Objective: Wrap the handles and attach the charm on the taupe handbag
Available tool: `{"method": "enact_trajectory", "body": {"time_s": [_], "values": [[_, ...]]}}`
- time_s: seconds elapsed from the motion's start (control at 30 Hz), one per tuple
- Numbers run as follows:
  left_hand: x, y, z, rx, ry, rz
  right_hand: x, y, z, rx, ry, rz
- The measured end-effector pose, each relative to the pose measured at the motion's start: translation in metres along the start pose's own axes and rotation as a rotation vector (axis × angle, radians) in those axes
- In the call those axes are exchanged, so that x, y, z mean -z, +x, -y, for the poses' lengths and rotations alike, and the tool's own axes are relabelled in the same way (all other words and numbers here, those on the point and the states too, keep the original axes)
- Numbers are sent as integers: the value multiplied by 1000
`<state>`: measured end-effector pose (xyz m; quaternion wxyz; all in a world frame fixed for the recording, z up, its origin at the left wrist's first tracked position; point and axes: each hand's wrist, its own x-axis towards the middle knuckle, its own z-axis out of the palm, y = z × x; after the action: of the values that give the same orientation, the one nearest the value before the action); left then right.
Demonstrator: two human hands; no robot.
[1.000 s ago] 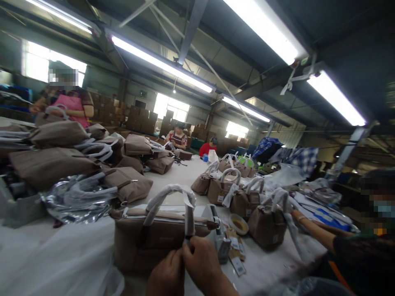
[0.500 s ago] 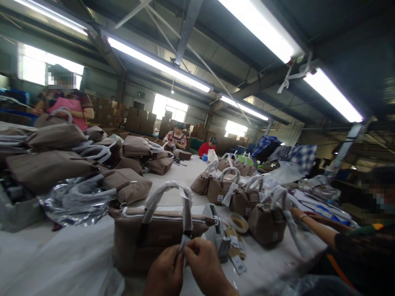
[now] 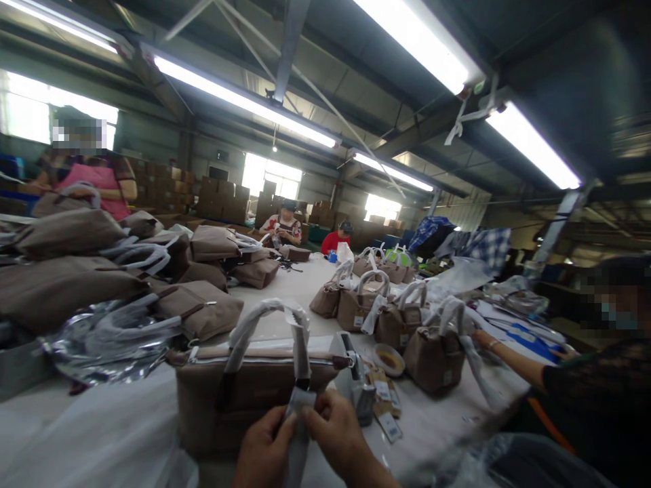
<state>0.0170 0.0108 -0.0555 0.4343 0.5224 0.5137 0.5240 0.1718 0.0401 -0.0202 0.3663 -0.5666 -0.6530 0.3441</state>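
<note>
A brown handbag (image 3: 201,407) stands upright in front of me, its zip along the top and its two handles (image 3: 243,332) wrapped in white wrapping. My left hand (image 3: 264,444) and my right hand (image 3: 338,430) are close together at the bag's front, below the base of the right-hand handle. Between them is a pale strip of wrapping (image 3: 300,403), pinched by the thumb and fingers of each hand. It hangs down past the left hand, and its lower end runs out of view.
A grey tape dispenser (image 3: 359,386), a tape roll (image 3: 389,359) and cardboard tags (image 3: 384,393) lie right of the bag. Several smaller brown bags (image 3: 435,359) line the table beyond. More bags (image 3: 198,308) are heaped left. A co-worker's arm (image 3: 513,359) reaches in from the right.
The strip now shows broader and longer between my hands, which have parted slightly. The whole scene has shifted a little left with the camera.
</note>
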Motion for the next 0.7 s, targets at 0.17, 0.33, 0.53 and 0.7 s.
{"method": "enact_trajectory", "body": {"time_s": [0.17, 0.33, 0.53, 0.7], "values": [[1, 3, -1, 44, 19, 16, 1, 2, -23, -86, 313, 67], [-3, 4, -5, 60, -37, -6, 1, 3, -6, 45, 237, 42], [2, -6, -4, 52, -156, -4, -3, 2, 6, 64, 294, 65], [-3, -42, 24, 300, -310, 178, -9, 3, -7, 38, 333, 35]]}}
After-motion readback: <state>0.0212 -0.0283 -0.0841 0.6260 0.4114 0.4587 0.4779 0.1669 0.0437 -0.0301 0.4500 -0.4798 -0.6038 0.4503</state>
